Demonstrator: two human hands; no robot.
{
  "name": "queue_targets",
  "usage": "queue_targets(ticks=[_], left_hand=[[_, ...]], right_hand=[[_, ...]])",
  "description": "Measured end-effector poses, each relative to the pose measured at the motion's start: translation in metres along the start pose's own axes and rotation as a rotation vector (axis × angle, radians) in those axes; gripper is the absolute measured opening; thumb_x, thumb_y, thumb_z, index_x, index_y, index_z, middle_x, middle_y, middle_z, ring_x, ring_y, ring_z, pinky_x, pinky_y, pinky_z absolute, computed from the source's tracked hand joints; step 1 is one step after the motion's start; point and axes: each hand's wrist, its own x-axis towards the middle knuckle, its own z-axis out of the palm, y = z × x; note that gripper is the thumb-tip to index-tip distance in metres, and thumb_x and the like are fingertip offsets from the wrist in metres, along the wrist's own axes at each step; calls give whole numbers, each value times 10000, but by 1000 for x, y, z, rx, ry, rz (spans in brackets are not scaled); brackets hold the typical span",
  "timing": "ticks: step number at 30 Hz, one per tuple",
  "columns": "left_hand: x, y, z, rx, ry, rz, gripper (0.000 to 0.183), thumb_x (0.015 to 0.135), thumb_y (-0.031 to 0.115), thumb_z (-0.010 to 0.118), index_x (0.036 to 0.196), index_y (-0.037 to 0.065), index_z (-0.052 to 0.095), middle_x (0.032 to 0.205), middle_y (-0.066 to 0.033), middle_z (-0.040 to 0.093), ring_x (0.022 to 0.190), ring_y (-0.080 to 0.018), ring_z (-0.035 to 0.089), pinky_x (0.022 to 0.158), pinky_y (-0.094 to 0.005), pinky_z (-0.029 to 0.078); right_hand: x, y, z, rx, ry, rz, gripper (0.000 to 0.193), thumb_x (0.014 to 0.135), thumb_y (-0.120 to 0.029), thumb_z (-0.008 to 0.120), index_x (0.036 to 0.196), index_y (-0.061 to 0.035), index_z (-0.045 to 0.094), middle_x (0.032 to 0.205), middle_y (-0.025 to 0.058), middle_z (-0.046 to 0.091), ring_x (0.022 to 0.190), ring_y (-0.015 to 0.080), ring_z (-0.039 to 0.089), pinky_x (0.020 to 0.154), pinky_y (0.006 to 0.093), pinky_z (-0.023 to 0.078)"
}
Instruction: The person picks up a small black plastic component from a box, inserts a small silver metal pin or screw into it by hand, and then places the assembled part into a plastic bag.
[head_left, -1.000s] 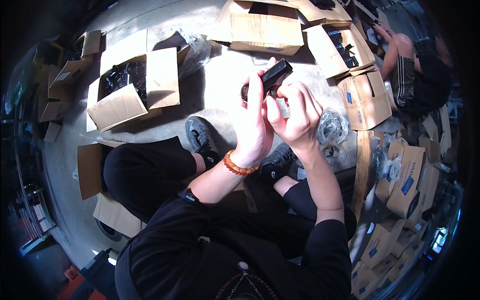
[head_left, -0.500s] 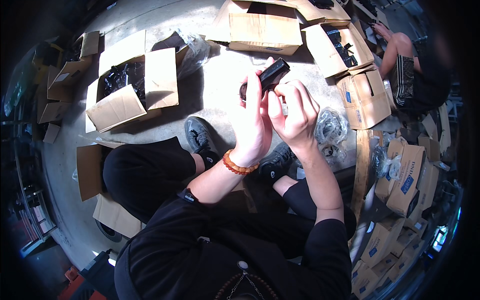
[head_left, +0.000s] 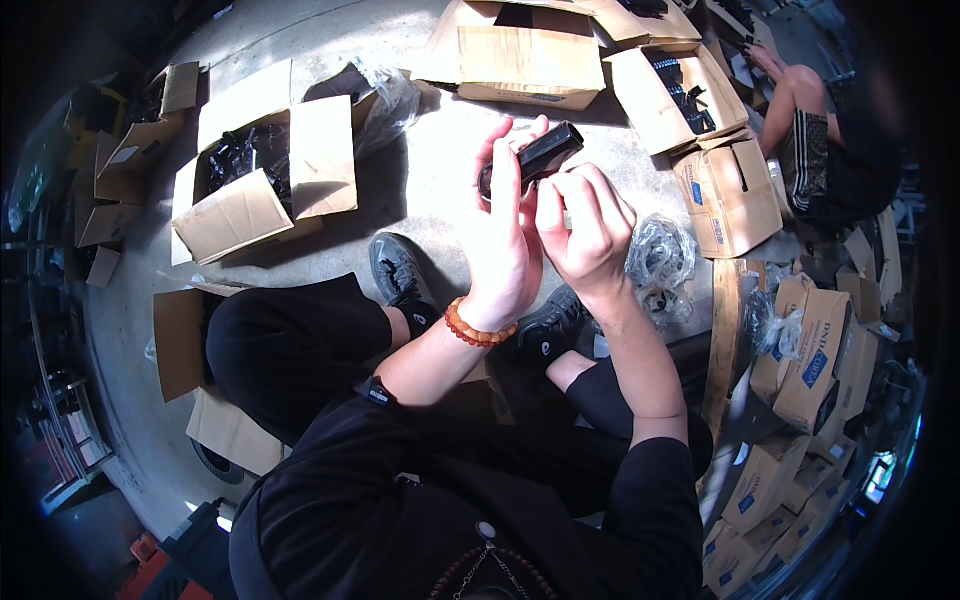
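A: What changed in that last second?
B: Little. The black cylindrical part [head_left: 535,155] stayed clamped in the left hand [head_left: 505,240]; the right hand [head_left: 590,225] kept pinching its near end.
A: So the fiddling wasn't finished.

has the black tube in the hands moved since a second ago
Yes, slightly. The black tube has edged up toward the closed cardboard box at the top; both hands hold it.
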Motion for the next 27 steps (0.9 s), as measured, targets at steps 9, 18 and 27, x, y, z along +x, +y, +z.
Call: queue_targets(ticks=[9, 18, 27], left_hand=[[2, -1, -3, 8, 7, -1, 377, 1025, 265, 479, 1320, 31, 484, 1129, -95, 633, 981, -140, 624, 865, -269, 487], [2, -5, -9, -25, -30, 9, 387, 1026, 278, 474, 1327, 34, 476, 1221, -98, 579, 1058, -139, 590, 903, -282, 470], [3, -1, -4, -11, 0, -5, 395, 1022, 293, 484, 1327, 43, 477, 1122, -98, 632, 974, -135, 623, 855, -271, 491]], right_hand=[[0, 0, -1, 15, -25, 49, 223, 756, -102, 739, 924, -33, 609, 824, 110, 625, 705, 271, 655, 595, 357, 552], [2, 0, -1, -2, -59, 54, 223, 755, -78, 731, 927, -28, 597, 847, 121, 635, 717, 283, 663, 604, 354, 561], [2, 2, 3, -22, -13, -12, 220, 765, -108, 723, 933, -40, 599, 780, 92, 594, 653, 247, 632, 555, 344, 535]])
